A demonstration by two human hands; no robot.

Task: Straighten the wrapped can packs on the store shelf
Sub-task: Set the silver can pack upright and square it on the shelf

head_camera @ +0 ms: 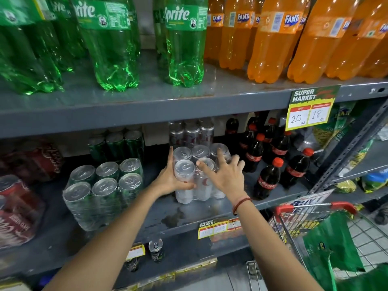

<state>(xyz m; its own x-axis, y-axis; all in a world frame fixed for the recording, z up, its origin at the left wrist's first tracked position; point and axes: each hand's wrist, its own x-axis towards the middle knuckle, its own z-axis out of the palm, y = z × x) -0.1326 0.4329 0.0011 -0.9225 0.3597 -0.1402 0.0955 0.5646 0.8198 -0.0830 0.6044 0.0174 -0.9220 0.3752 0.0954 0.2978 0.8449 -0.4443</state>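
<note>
A plastic-wrapped pack of silver cans [194, 171] stands near the front of the middle shelf [189, 217]. My left hand [170, 177] presses flat against the pack's left side, thumb under its front. Over the pack's top right cans rests my right hand [225, 173], fingers spread. To the left stands a wrapped pack of green cans [102, 190], turned slightly askew. Behind them stand another silver pack [191, 133] and another green pack [116, 143]. Red wrapped can packs [16, 208] fill the far left.
Small cola bottles [270, 162] stand right of the silver pack. Large green bottles [113, 45] and orange bottles [275, 43] fill the upper shelf. A price tag [308, 110] hangs from its edge. A red-handled cart [319, 223] with a green bag [333, 248] sits at lower right.
</note>
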